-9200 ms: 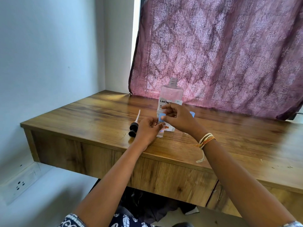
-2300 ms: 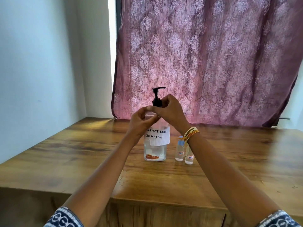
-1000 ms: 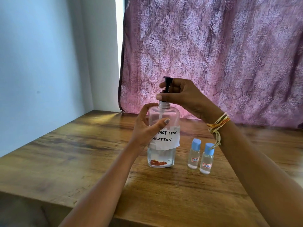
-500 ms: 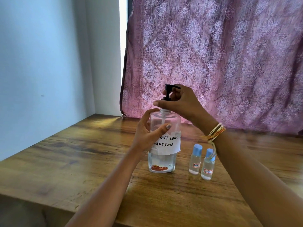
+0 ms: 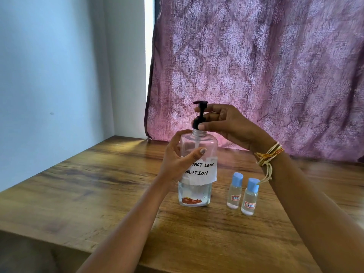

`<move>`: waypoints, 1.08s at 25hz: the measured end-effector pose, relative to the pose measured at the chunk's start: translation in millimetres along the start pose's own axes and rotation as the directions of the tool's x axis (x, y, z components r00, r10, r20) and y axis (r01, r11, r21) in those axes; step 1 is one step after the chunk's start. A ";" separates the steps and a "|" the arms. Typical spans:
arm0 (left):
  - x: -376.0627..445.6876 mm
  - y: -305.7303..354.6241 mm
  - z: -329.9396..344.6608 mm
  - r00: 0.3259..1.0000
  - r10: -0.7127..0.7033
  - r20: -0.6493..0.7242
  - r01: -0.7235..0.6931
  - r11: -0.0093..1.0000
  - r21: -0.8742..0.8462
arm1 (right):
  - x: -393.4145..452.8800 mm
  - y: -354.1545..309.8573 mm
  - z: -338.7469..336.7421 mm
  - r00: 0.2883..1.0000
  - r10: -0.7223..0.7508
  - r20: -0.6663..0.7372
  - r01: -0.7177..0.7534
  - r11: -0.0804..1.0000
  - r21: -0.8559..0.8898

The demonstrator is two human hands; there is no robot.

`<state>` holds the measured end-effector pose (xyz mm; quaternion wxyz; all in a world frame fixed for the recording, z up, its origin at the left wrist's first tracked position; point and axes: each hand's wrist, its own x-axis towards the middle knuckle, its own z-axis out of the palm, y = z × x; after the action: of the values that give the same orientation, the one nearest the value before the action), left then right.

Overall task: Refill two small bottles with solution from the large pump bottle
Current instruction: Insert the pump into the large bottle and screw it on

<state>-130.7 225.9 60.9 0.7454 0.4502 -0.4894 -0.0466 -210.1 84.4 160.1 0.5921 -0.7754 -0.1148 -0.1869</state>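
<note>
The large clear pump bottle [image 5: 199, 186] stands upright on the wooden table [image 5: 98, 186], with a white label reading "contact lens solution" and a little liquid at its bottom. My left hand [image 5: 177, 160] grips its body from the left. My right hand [image 5: 224, 123] pinches the black pump head [image 5: 199, 115] at the collar, sitting on the bottle's neck. Two small clear bottles with blue caps [image 5: 234, 191] [image 5: 250, 197] stand capped, side by side, just right of the big bottle.
A purple patterned curtain [image 5: 256, 71] hangs behind the table. A pale wall [image 5: 49, 85] closes the left side. The table's front edge runs along the bottom of the view.
The pump, lying on the table 9 s ago, now sits in the big bottle's neck. My left hand has stayed on the body while my right hand shifted its grip around the collar.
</note>
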 end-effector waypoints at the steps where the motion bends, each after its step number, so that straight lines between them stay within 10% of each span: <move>1: 0.1 0.5 0.0 1.000 -0.001 0.002 0.001 1.000 0.000 | 1.4 2.9 2.6 0.999 -0.003 -0.047 0.001 0.999 -0.038; 9: -0.7 -2.5 0.0 1.000 -0.006 -0.002 0.006 1.000 0.002 | 0.9 6.3 -2.0 0.985 0.010 0.174 -0.032 0.992 0.122; 15: -1.1 0.4 1.6 0.999 0.045 0.000 -0.045 0.999 0.007 | 4.3 18.2 15.6 0.993 -0.077 -0.085 0.068 0.993 -0.099; 22: -0.6 -0.7 0.6 1.000 0.025 -0.010 -0.025 1.000 0.011 | -2.0 8.5 0.5 0.988 -0.048 0.148 0.026 0.989 0.143; 27: -0.5 -3.0 -0.3 1.000 0.013 -0.008 -0.012 0.999 0.038 | 0.0 7.9 3.1 0.996 -0.086 0.016 0.086 0.996 -0.013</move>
<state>-129.6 224.6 58.4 0.7392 0.4612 -0.4899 -0.0307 -206.4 85.3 152.4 0.5774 -0.7751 -0.1512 -0.2070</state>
